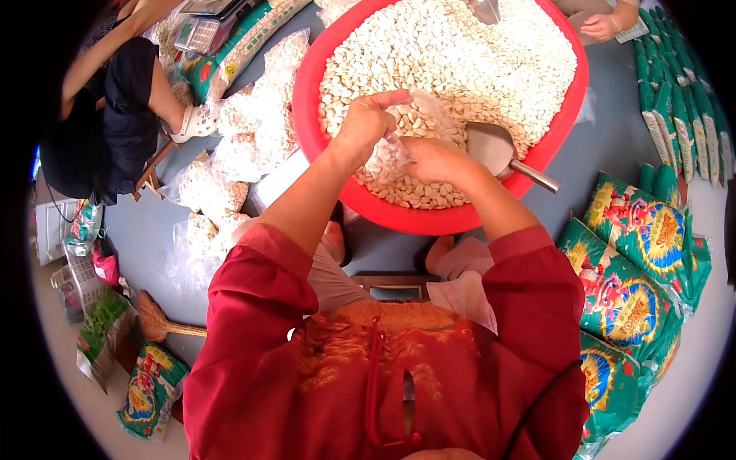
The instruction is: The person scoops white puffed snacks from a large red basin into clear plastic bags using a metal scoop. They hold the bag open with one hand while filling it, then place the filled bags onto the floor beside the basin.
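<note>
A large red plastic tub (397, 221) in front of me holds a heap of pale, flat seeds or beans (402, 57). Over its near part, my left hand (368, 123) grips the gathered top of a clear plastic bag (386, 158) partly filled with the same pieces. From the right, my right hand (431, 158) holds the side of this bag, its fingertips partly hidden. A metal scoop (491, 146) lies on the heap just right of my right hand, its handle across the tub's rim. Part of another metal scoop (486, 10) shows at the far side.
Filled clear bags (213, 184) lie on the floor at left, near a seated person's leg and white clog (198, 122). A digital scale (198, 34) stands beyond. Green printed sacks (627, 287) line the right. Another person's hand (599, 27) is at upper right; a broom (158, 322) lies lower left.
</note>
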{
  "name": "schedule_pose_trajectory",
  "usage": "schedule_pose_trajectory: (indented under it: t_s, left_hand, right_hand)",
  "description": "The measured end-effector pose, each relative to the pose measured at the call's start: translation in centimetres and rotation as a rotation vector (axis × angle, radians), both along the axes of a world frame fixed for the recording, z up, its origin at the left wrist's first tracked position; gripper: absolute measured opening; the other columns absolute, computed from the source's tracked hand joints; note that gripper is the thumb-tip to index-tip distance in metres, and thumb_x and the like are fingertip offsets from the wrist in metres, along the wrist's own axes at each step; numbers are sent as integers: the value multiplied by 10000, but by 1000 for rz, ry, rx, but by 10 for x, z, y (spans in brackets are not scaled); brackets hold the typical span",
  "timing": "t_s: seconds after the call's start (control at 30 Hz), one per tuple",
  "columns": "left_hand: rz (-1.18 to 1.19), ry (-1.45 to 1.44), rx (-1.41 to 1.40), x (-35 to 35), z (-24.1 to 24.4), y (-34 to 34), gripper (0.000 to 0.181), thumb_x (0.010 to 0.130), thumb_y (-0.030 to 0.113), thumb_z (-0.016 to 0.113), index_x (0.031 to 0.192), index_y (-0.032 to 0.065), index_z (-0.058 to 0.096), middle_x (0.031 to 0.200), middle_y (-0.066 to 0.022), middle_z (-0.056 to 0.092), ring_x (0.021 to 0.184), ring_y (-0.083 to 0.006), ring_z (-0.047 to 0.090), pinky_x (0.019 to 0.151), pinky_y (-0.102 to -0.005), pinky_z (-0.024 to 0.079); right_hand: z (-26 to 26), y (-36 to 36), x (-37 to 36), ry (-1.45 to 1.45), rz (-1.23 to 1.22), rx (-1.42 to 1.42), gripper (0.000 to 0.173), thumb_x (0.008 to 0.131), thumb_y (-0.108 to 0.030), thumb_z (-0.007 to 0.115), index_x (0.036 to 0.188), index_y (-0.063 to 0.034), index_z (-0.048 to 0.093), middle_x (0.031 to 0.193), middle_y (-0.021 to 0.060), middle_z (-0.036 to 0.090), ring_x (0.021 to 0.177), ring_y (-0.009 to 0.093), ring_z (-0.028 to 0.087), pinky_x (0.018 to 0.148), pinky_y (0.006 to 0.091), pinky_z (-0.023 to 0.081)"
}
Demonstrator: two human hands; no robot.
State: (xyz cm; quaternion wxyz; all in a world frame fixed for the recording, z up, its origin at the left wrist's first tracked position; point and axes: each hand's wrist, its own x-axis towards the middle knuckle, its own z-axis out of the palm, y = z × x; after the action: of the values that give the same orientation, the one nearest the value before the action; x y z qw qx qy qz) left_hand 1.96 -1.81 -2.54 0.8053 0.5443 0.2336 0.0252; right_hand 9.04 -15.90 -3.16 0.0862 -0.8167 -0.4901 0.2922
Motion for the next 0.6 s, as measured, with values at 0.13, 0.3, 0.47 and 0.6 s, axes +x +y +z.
schedule_pose_trajectory:
  t_s: [0.13,0.3,0.47,0.6]
  left_hand:
    - [103,39,70,0,3,5,467,574,-121,398,1017,-69,539,995,-114,583,526,-104,469,499,-249,420]
    - [176,62,50,5,4,6,392,585,-115,406,947,-78,552,903,-132,595,537,-127,487,507,-259,450]
    - [179,17,9,9,-2,7,324,596,-115,419,876,-67,575,794,-123,598,567,-134,505,503,-250,450]
    - [65,20,98,7,9,-11,290,606,-113,412,837,-66,581,747,-116,596,567,-132,504,499,-258,455]
  right_hand:
    - [-19,-36,32,-206,-119,-231,200,762,-109,442,877,-52,595,880,136,588,800,270,580,673,383,452]
    - [-37,-73,75,-88,-577,185,176,803,-129,447,862,-24,576,916,119,581,807,239,583,683,349,455]
    - [3,-30,40,-26,-754,379,273,799,-211,503,1024,-59,525,1025,161,545,931,245,543,836,352,411]
    - [-38,-6,27,-520,-470,176,240,796,-199,473,984,-78,559,1051,156,537,929,283,541,807,392,419]
